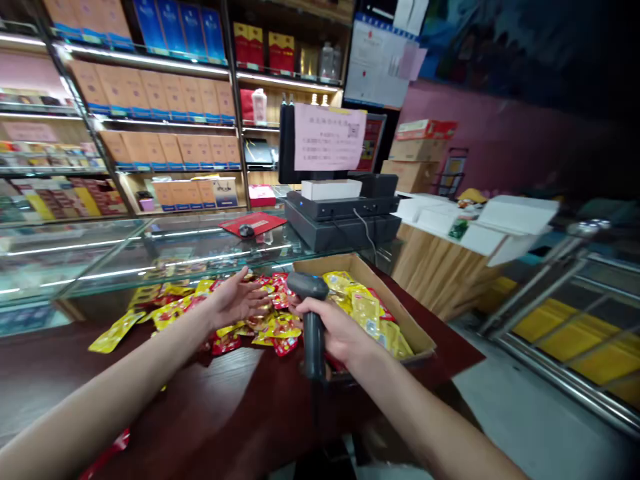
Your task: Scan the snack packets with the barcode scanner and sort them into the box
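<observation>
My right hand (pixel 336 328) is wrapped round the handle of a black handheld scanner (pixel 314 333), held upright over the counter's front edge. My left hand (pixel 240 300) is open, fingers spread, over a pile of red and yellow snack packets (pixel 280 327); nothing shows in it. One yellow packet (pixel 116 333) lies at the pile's left end. Just right of the scanner, a cardboard box (pixel 407 320) holds mostly yellow packets (pixel 367 310).
Behind the pile stands a glass display case (pixel 200 250) with a red mat (pixel 254 225). A till with a screen (pixel 287 143) is behind the box. Shelves of boxed goods line the back. A metal railing (pixel 545 300) stands at right.
</observation>
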### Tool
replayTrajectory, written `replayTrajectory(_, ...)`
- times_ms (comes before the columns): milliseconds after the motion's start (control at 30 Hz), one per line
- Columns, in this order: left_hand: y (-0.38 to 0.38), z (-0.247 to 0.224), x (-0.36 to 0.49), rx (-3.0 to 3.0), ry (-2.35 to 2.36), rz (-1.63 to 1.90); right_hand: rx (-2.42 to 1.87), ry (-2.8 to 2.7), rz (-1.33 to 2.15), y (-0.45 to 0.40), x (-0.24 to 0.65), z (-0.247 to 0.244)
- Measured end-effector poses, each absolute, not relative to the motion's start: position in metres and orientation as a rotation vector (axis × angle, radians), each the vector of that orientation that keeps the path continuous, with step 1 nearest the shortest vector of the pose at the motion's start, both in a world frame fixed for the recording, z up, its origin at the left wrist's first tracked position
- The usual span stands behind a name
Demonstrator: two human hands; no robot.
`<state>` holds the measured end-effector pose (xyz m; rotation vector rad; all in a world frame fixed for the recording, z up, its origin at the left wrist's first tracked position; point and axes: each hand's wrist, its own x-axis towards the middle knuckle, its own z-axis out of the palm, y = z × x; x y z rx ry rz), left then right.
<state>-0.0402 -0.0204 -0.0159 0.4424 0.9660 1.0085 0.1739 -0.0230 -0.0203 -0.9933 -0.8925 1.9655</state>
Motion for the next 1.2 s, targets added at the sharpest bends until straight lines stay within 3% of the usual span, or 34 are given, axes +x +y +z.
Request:
replayTrajectory(233,-0.071,-0.065,-0.087,0.322,1.114,1.122,-1.155,-0.938,1.927,-0.032,0.105,-0.051)
replayTrajectory(533,-0.068,-0.106,-0.063,0.274,1.026,1.345,-1.186,-0.967,1.79,-0.024,0.069,-0.09)
replayTrajectory(967,-0.107,-0.15,-0.023,0.799,1.651,1.553,-0.935,-0.64,2.057,-0.086,0.118,-0.112)
replayTrajectory(1200,-0.12,-0.135,-0.019,0.719,1.318,1.44,-0.895,-0.722,2.067,-0.097,0.132,-0.122)
